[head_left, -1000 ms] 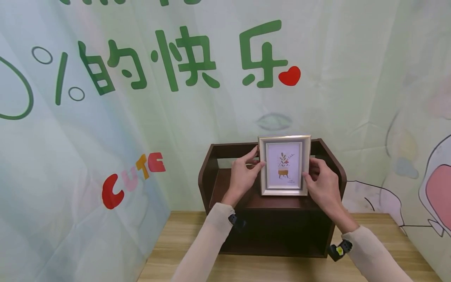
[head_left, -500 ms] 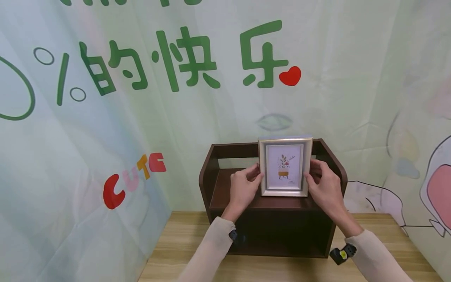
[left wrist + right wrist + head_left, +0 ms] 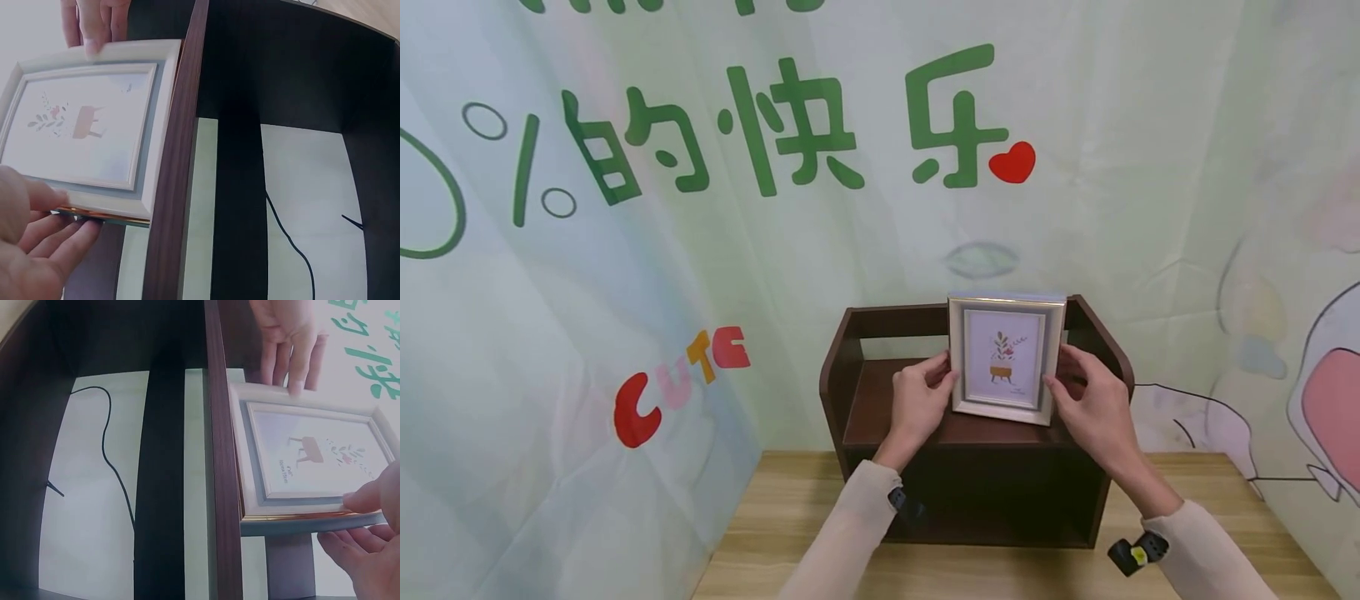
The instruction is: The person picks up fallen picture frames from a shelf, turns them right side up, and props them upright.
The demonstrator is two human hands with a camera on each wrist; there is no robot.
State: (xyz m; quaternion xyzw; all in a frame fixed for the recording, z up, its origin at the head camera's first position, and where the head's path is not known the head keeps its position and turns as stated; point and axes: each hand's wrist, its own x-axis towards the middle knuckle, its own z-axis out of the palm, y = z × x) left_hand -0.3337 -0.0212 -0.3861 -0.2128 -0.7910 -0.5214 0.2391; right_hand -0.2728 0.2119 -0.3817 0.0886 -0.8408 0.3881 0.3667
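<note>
At the upper tier of the brown shelf (image 3: 868, 408) | we are finding the picture frame (image 3: 1007, 358) slightly tilted | left hand (image 3: 919, 404) and right hand (image 3: 1096, 407) are pinching opposite sides, thumbs front, fingers behind | we are judging it light, stiff, possibly fragile-faced; sides suiting grip

Pale printed backdrop (image 3: 857, 242) with green lettering (image 3: 816, 143) and red heart (image 3: 1013, 163), behind wood-grain tabletop (image 3: 782, 500)

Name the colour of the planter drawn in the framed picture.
The planter is orange-brown, clearest in the head view.
</note>
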